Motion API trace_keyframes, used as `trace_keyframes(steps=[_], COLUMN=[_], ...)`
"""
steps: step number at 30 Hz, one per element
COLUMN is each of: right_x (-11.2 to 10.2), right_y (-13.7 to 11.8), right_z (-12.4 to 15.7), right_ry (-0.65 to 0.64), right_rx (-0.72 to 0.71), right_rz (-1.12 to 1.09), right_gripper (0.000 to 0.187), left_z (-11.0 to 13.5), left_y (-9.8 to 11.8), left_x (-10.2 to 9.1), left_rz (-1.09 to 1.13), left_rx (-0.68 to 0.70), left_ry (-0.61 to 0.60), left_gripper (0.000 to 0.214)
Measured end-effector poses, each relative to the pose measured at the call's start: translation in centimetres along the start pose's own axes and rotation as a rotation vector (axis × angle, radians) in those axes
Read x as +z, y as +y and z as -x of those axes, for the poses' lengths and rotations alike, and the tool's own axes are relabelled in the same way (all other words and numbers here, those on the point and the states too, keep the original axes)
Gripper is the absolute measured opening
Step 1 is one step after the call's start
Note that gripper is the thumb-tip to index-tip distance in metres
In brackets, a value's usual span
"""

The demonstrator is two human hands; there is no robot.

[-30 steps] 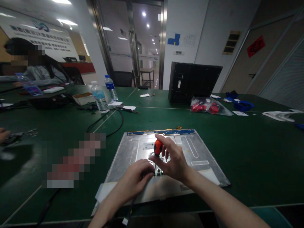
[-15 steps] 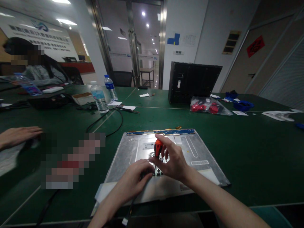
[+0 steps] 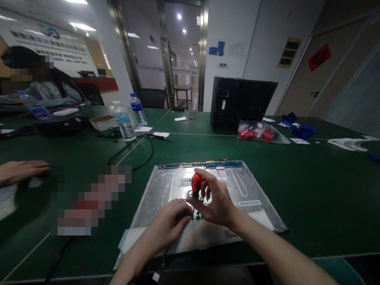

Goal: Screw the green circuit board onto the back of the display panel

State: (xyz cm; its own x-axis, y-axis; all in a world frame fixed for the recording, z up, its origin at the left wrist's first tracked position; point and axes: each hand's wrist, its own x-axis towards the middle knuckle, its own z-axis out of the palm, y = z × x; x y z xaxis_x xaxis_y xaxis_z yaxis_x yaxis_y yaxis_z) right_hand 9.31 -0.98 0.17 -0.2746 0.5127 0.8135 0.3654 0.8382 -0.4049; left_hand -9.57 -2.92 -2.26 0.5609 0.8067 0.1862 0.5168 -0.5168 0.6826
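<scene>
Silver metal display panel [image 3: 237, 186], lower centre of frame: right hand [image 3: 215, 202] grips an orange-handled screwdriver [image 3: 196, 184] upright on a screw (tip hidden). Left hand [image 3: 169, 221] curls closed over the small bracket beside it; the screw-turning step seems under way, needing steady downward pressure.

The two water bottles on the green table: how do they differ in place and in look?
The near bottle stands closer to the camera and further left; the far bottle stands behind it, nearer the glass door. The near bottle has a pale cap, the far bottle a blue one. The near bottle looks larger in the picture. Both are clear plastic, upright and capped.
</scene>
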Motion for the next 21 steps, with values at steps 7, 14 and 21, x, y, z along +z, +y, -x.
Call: trace_keyframes(steps=[7,14,21], right_x=[-0.09,-0.07,0.16], right_y=[-0.02,-0.34,0.15], right_z=[-0.33,0.05,0.08], right_ry=[-0.025,-0.02,0.026], right_rx=[-0.036,-0.009,-0.003], right_rz=[0.027,-0.011,0.02], right_gripper=[0.058,0.065,0.054], left_z=[0.07,-0.02,0.11], left_y=[0.08,0.09,-0.03], left_x=[-0.03,-0.19,0.09], left_rz=[0.007,-0.001,0.002], left_rx=[-0.019,0.005,0.003], left_ry=[-0.006,-0.014,0.035], left_gripper=[0.016,0.015,0.014])
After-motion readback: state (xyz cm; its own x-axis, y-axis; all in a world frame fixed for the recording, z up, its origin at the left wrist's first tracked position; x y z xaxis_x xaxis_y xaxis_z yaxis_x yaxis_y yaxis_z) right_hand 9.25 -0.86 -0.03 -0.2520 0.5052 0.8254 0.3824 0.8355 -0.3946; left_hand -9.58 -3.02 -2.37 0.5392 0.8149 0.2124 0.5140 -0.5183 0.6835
